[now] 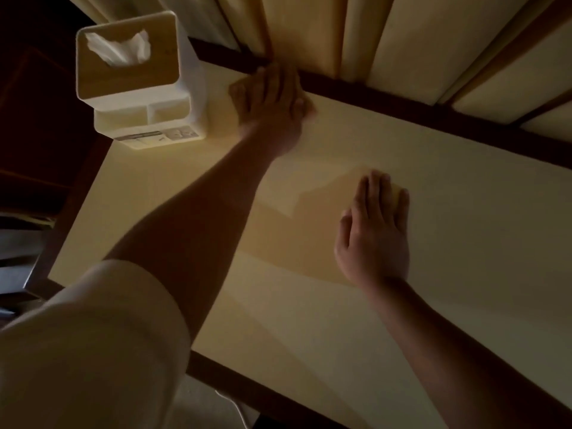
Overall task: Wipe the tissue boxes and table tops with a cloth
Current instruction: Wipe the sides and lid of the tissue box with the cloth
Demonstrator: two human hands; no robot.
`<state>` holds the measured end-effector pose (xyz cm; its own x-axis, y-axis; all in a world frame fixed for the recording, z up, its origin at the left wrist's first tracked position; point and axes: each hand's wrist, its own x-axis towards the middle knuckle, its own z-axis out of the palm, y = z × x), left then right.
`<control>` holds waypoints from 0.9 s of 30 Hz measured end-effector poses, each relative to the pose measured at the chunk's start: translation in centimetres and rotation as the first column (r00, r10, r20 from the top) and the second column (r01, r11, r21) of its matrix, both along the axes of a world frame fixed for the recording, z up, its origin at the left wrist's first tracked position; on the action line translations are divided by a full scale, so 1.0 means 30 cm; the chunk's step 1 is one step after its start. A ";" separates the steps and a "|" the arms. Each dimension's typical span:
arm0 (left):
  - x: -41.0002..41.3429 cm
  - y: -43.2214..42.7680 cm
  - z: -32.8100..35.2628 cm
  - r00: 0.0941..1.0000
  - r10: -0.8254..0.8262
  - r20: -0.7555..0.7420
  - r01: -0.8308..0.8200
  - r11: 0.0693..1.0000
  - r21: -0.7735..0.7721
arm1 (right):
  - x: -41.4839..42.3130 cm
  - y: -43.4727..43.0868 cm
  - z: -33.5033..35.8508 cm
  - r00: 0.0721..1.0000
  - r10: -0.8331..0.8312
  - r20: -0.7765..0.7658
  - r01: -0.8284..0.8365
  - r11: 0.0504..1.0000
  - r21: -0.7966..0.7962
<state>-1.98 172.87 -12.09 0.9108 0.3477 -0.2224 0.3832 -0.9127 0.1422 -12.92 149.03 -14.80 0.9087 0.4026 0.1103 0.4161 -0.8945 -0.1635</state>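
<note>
A cream table top (464, 243) with a dark wooden rim fills the view. At its far left corner stands a white tissue box (130, 88) with a wooden lid, a tissue sticking up and small front compartments. My left hand (272, 100) reaches to the far edge just right of the box and presses flat on the surface. A pale bit of what seems to be the cloth (308, 108) shows under its fingers, blurred. My right hand (374, 233) lies flat on the middle of the table, fingers straight, holding nothing.
Pale curtains (402, 41) hang right behind the table's far rim (402, 109). Dark wooden furniture stands to the left of the table. A white cable (238, 410) lies on the floor below the near edge.
</note>
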 end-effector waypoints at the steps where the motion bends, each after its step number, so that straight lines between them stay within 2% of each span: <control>1: -0.015 -0.048 -0.003 0.999 -0.052 0.008 0.052 0.999 -0.005 | 0.002 0.000 0.000 1.000 0.002 0.002 -0.002 1.000 0.010; 3: -0.128 -0.131 -0.014 0.980 -0.195 0.037 0.195 0.981 0.013 | 0.009 0.002 -0.002 1.000 0.002 -0.009 -0.002 1.000 0.030; 5: -0.279 -0.163 -0.017 0.964 -0.260 0.061 0.259 0.966 0.018 | 0.008 0.002 -0.002 0.999 0.012 -0.033 -0.010 0.999 0.049; 10: -0.570 -0.175 -0.020 0.986 -0.163 0.027 0.163 0.987 0.010 | -0.012 -0.041 -0.001 0.995 0.100 -0.012 -0.097 0.983 0.154; 13: -0.751 -0.303 -0.018 0.990 -0.138 0.034 0.139 0.990 -0.007 | -0.081 -0.098 -0.004 0.986 0.165 0.004 -0.164 0.971 0.175; 17: -1.062 -0.577 -0.005 0.917 -0.395 0.047 0.396 0.918 -0.012 | -0.240 -0.214 0.012 0.984 0.171 -0.055 -0.155 0.964 0.217; 20: -1.258 -0.582 0.000 0.853 -0.521 0.015 0.521 0.853 0.010 | -0.385 -0.307 0.033 0.963 0.255 -0.089 -0.233 0.951 0.201; 22: -1.285 -0.484 -0.011 0.888 -0.460 -0.012 0.460 0.887 0.053 | -0.472 -0.360 0.041 0.943 0.314 -0.112 -0.293 0.941 0.170; 23: -1.280 -0.426 -0.018 0.926 -0.376 -0.018 0.376 0.923 0.078 | -0.514 -0.385 0.044 0.933 0.333 -0.134 -0.313 0.937 0.153; 25: -1.212 -0.310 -0.018 0.993 -0.120 0.000 0.120 0.990 0.071 | -0.570 -0.421 0.046 0.925 0.342 -0.164 -0.319 0.936 0.148; 27: -1.111 -0.282 0.002 0.990 0.143 0.003 -0.143 0.989 -0.023 | -0.612 -0.445 0.048 0.919 0.356 -0.172 -0.330 0.930 0.159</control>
<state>-35.32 164.40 -12.04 0.8530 0.4695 -0.2278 0.5090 -0.8449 0.1646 -31.28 135.68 -13.37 0.7258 0.6878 0.0150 0.6423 -0.6697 -0.3729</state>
